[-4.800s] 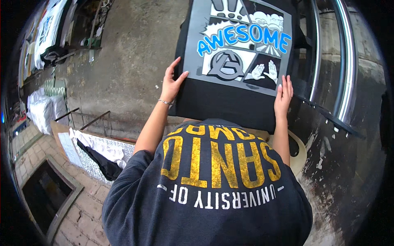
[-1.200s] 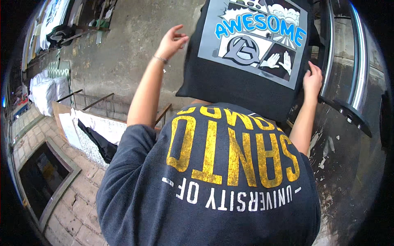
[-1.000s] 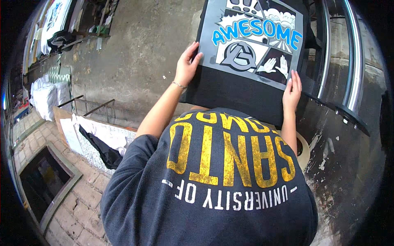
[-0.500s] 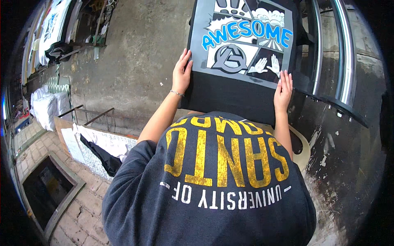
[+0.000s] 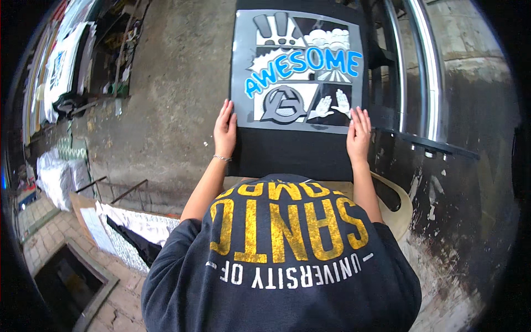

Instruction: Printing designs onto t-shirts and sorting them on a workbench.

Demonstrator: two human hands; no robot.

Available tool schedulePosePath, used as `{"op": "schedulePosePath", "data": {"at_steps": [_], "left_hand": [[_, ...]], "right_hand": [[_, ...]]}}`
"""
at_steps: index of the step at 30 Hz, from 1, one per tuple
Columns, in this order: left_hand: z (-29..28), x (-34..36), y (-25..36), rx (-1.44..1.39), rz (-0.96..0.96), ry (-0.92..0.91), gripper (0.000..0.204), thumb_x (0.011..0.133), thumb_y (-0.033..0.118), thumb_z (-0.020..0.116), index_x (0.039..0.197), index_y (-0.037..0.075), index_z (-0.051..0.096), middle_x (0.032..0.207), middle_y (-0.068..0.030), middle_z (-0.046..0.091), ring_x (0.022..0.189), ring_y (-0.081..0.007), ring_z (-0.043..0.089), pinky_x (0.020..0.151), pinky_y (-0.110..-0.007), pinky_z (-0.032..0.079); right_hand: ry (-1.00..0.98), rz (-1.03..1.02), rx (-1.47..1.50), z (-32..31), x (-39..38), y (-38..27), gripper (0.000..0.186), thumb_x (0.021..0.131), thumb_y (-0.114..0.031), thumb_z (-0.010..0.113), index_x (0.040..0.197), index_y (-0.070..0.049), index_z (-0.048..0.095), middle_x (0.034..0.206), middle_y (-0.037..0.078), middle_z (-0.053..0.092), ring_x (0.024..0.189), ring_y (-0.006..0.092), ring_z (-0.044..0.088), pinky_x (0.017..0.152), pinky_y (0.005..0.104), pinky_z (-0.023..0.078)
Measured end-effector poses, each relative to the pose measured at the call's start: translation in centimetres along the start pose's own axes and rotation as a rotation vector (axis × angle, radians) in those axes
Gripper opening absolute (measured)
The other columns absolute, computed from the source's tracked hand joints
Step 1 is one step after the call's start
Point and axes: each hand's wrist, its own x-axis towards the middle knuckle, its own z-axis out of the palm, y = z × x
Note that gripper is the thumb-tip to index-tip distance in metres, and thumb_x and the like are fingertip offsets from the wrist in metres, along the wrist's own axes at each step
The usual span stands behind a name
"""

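A black garment (image 5: 291, 152) lies smoothed over a flat board in front of me, bearing a grey rectangular graphic (image 5: 279, 102) with comic panels and blue lettering. My left hand (image 5: 224, 134) rests along its left side, fingers straight and lying against the edge, with a chain bracelet at the wrist. My right hand (image 5: 358, 136) touches the opposite side, fingers stretched flat by the graphic's lower right corner. A pale tan board with a cutout (image 5: 399, 185) shows beneath, at the right, partly hidden by my body.
Chrome bars (image 5: 426, 72) and a dark metal rail (image 5: 451, 150) stand at the right. At left are stacked printed white shirts (image 5: 64, 69), wrapped white bundles (image 5: 55, 177), a metal frame, and a leaning board (image 5: 121, 238) with cloth on it. Concrete floor (image 5: 171, 83) lies beyond.
My hands, briefly away from the garment's sides, came back onto both edges. The garment and graphic now appear lower, further left and squarer in view.
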Motion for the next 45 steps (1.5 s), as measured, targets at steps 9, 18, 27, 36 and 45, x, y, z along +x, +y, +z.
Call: {"op": "schedulePosePath", "data": {"at_steps": [9, 18, 27, 36, 45], "left_hand": [[-0.8, 12.1, -4.3, -0.506, -0.823, -0.230, 0.050, 0.095, 0.049, 0.050, 0.116, 0.005, 0.061, 0.102, -0.0050, 0.065, 0.094, -0.0152, 0.061, 0.084, -0.028, 0.048], [1.5, 18.0, -5.1, -0.996, -0.910, -0.346, 0.047, 0.091, 0.043, 0.059, 0.118, 0.005, 0.060, 0.113, -0.0090, 0.066, 0.096, -0.0191, 0.065, 0.088, -0.034, 0.049], [-1.9, 17.8, -5.0, -0.797, -0.428, -0.055, 0.061, 0.089, 0.005, 0.062, 0.141, 0.001, 0.031, 0.124, -0.0117, 0.057, 0.109, -0.0183, 0.059, 0.091, -0.031, 0.050], [-2.6, 17.5, -4.3, -0.630, -0.474, 0.006, 0.074, 0.084, 0.012, 0.071, 0.145, 0.005, 0.030, 0.128, -0.0093, 0.055, 0.097, -0.0108, 0.059, 0.070, -0.023, 0.047], [-2.8, 17.7, -4.4, -0.662, -0.509, -0.046, 0.072, 0.083, 0.008, 0.071, 0.145, 0.010, 0.033, 0.116, -0.0031, 0.060, 0.085, -0.0054, 0.060, 0.064, -0.018, 0.046]], "right_hand": [[0.330, 0.758, 0.618, 3.6, 11.2, 8.0, 0.055, 0.091, -0.030, 0.061, 0.131, 0.001, 0.039, 0.127, 0.023, 0.050, 0.112, 0.0299, 0.053, 0.095, 0.0391, 0.042], [0.153, 0.813, 1.348, 5.2, 17.3, 13.2, 0.041, 0.086, -0.007, 0.057, 0.127, -0.005, 0.057, 0.126, 0.014, 0.056, 0.117, 0.0245, 0.052, 0.099, 0.0327, 0.041], [0.373, 0.617, 0.785, 1.6, 16.3, 9.2, 0.056, 0.076, 0.012, 0.058, 0.126, -0.013, 0.061, 0.135, 0.007, 0.046, 0.082, 0.0101, 0.049, 0.082, 0.0195, 0.043], [0.297, 0.517, 0.706, 1.7, 16.7, 10.4, 0.059, 0.076, 0.010, 0.061, 0.129, -0.017, 0.060, 0.122, 0.005, 0.047, 0.082, 0.0090, 0.052, 0.075, 0.0231, 0.045], [0.214, 0.508, 0.688, 1.5, 16.8, 11.4, 0.058, 0.081, 0.010, 0.058, 0.132, -0.017, 0.057, 0.148, 0.015, 0.027, 0.101, 0.0124, 0.058, 0.089, 0.0242, 0.046]]}}
